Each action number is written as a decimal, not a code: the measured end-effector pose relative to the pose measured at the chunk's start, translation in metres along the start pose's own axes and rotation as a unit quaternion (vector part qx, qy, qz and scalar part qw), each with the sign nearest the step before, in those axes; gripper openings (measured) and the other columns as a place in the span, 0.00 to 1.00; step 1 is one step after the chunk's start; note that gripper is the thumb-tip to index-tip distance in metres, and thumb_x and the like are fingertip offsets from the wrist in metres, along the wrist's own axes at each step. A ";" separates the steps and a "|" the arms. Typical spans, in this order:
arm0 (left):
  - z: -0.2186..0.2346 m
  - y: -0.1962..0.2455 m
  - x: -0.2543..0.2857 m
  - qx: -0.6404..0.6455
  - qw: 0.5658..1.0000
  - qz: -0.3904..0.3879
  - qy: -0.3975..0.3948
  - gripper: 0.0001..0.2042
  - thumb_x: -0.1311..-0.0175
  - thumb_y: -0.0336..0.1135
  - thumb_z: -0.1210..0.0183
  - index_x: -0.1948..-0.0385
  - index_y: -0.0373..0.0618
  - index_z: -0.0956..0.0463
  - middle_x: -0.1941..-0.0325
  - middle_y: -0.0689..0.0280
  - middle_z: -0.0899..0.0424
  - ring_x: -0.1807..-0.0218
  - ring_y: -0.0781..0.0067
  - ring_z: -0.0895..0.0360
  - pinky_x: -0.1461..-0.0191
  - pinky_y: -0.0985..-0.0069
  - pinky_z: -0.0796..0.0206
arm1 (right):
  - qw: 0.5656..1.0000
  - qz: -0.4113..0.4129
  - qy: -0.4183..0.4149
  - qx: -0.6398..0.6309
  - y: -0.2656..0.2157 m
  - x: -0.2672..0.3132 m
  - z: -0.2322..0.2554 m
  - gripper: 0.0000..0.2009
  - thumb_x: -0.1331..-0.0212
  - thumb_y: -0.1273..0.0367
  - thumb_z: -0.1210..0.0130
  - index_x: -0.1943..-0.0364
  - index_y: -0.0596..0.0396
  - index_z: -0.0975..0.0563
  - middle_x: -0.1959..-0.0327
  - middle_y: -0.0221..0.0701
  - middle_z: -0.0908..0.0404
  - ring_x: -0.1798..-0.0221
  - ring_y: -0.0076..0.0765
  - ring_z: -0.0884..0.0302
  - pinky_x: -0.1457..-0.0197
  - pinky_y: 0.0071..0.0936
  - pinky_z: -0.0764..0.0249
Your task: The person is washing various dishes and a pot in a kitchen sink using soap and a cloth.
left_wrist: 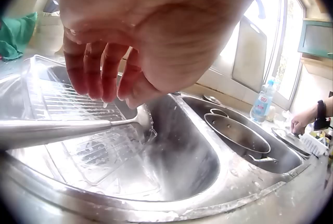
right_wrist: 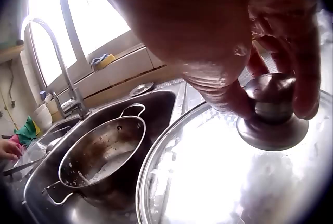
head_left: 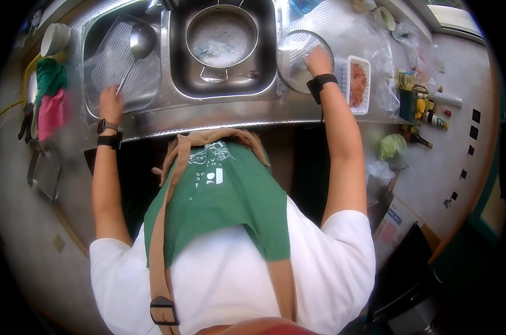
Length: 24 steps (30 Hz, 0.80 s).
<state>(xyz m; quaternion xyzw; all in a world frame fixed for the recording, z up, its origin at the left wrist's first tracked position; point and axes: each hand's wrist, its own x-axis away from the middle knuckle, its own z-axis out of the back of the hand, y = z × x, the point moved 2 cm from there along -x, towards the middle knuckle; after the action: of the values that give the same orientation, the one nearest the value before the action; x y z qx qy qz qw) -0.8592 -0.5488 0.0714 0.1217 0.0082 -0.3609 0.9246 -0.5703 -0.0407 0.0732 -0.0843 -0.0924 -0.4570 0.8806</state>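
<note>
My right hand (head_left: 319, 60) pinches the metal knob (right_wrist: 273, 104) of a round glass lid (head_left: 291, 70) on the drainboard right of the sinks. My left hand (head_left: 111, 104) hangs over the handle end of a perforated skimmer (head_left: 142, 42), above the left basin's front edge. In the left wrist view its fingers (left_wrist: 110, 70) are loosely bent, and the skimmer handle (left_wrist: 62, 132) runs below them, apart from the hand. The skimmer lies across a clear ridged plastic tray (head_left: 111, 72) in the left basin. A wet two-handled steel pot (head_left: 247, 25) sits in the right basin.
A white tray of raw minced meat (head_left: 358, 84) stands just right of the lid. Bottles (head_left: 431, 114) and plastic bags crowd the far right. Stacked white bowls (head_left: 55, 39) and green and pink cloths (head_left: 52, 109) are at left. The faucet (right_wrist: 65, 73) rises behind the sinks.
</note>
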 end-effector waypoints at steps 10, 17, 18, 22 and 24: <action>0.000 0.148 -0.043 0.391 0.914 0.016 -0.104 0.12 0.40 0.36 0.49 0.58 0.41 0.29 0.63 0.63 0.24 0.68 0.76 0.27 0.64 0.82 0.36 | 0.958 0.141 0.001 -0.249 -0.096 0.044 0.069 0.14 0.53 0.63 0.48 0.70 0.63 0.26 0.73 0.41 0.23 0.71 0.43 0.26 0.66 0.32 0.30; -0.012 0.178 -0.049 0.724 0.553 0.298 -0.284 0.25 0.40 0.42 0.48 0.46 0.37 0.44 0.51 0.59 0.31 0.53 0.69 0.30 0.48 0.75 0.35 | 0.604 0.103 -0.365 -0.701 -0.184 0.059 0.037 0.11 0.43 0.69 0.52 0.57 0.59 0.28 0.65 0.27 0.25 0.63 0.22 0.28 0.57 0.22 0.32; -0.015 0.173 -0.048 0.744 0.518 0.318 -0.277 0.25 0.41 0.41 0.48 0.45 0.41 0.45 0.50 0.61 0.33 0.51 0.67 0.30 0.47 0.70 0.34 | 0.587 0.092 -0.382 -0.708 -0.191 0.058 0.031 0.12 0.43 0.70 0.52 0.56 0.59 0.29 0.63 0.28 0.25 0.61 0.23 0.29 0.54 0.23 0.32; -0.022 0.155 -0.037 0.750 0.501 0.351 -0.249 0.25 0.41 0.35 0.48 0.43 0.47 0.48 0.49 0.61 0.33 0.50 0.64 0.30 0.52 0.68 0.31 | 0.500 0.061 -0.458 -0.732 -0.210 0.048 0.013 0.13 0.43 0.71 0.53 0.54 0.58 0.31 0.57 0.30 0.28 0.55 0.27 0.31 0.46 0.28 0.34; -0.021 0.150 -0.036 0.791 0.456 0.322 -0.250 0.25 0.41 0.34 0.49 0.42 0.47 0.49 0.48 0.60 0.33 0.50 0.63 0.29 0.54 0.69 0.30 | 0.466 0.065 -0.479 -0.741 -0.219 0.045 0.003 0.13 0.43 0.71 0.53 0.54 0.58 0.32 0.56 0.31 0.29 0.53 0.28 0.31 0.44 0.30 0.35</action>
<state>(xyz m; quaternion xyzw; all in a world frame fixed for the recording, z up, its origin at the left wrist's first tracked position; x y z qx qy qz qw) -0.7837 -0.4141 0.0877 0.6992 -0.5525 0.0961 0.4435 -0.7247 -0.2000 0.1007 -0.9168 -0.1211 -0.1837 0.3333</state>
